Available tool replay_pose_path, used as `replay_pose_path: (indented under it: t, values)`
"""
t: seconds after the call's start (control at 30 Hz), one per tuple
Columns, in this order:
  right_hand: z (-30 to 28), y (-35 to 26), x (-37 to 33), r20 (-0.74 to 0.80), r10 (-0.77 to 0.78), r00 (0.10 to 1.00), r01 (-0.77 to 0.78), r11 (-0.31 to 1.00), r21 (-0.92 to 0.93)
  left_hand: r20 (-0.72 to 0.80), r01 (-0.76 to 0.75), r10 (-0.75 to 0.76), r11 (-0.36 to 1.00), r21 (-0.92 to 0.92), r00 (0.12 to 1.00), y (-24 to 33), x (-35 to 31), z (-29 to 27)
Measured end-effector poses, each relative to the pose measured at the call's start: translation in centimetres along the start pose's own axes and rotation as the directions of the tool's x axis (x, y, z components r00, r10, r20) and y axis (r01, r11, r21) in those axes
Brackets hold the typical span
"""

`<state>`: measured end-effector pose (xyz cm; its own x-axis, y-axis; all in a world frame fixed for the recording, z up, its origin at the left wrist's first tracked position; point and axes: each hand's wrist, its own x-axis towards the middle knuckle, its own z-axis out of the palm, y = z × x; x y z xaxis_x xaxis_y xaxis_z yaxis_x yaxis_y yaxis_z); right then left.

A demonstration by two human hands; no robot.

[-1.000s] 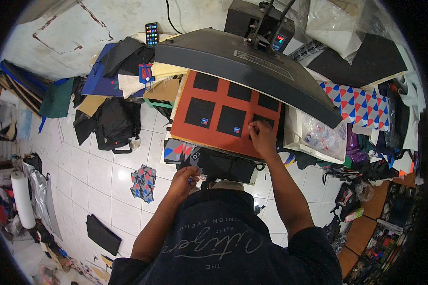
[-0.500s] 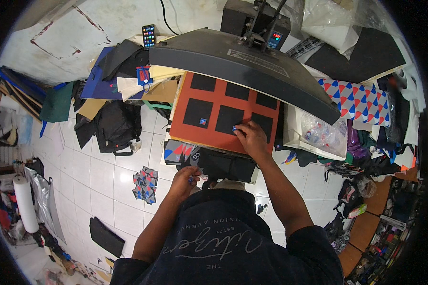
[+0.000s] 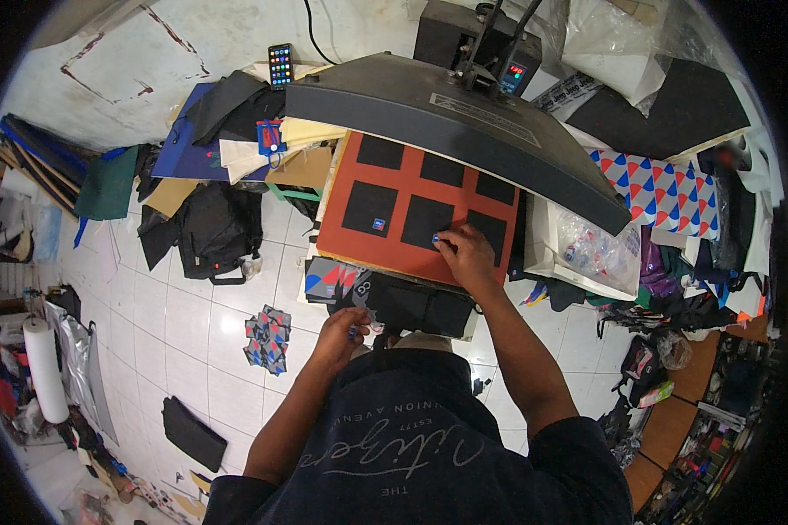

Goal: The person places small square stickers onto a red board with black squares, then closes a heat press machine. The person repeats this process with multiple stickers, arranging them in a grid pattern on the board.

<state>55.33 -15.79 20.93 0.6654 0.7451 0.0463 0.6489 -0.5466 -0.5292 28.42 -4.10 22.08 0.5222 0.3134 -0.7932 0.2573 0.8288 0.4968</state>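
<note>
On the red pad of a heat press, black fabric squares lie in rows. My right hand pinches a small blue label at the lower right corner of the middle front square. A similar blue label lies near the lower right corner of the left front square. My left hand is closed by the pad's front edge, with small blue pieces, probably labels, between its fingers. Just beyond it are grey, red and blue printed pieces and black fabric.
The press's raised dark upper plate hangs over the pad's back and right side. A white box of clear plastic stands at the right. Patterned pieces and a black bag lie on the tiled floor. A phone leans behind.
The view has shifted slightly, so the press appears a little further right. My right hand stays at the middle square's corner with the label; my left hand has hardly moved.
</note>
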Motion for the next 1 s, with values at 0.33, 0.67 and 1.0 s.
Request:
replay_pose_path:
  t: [0.33, 0.67, 1.0]
  values:
    - [0.0, -0.2, 0.0, -0.038, -0.036, 0.999, 0.037, 0.999, 0.026, -0.01, -0.003, 0.003, 1.0, -0.008, 1.0, 0.0, 0.1, 0.0]
    - [-3.9, 0.0, -0.8, -0.129, 0.092, 0.987, -0.076, 0.989, 0.125, 0.105, 0.024, -0.003, 0.978, -0.205, 0.994, 0.4, -0.1, 0.6]
    - [-5.7, -9.5, -6.6, 0.107, -0.035, 0.994, -0.032, 0.821, 0.57, 0.437, 0.016, 0.153, 0.933, -0.361, 0.886, 4.3, -2.6, 5.7]
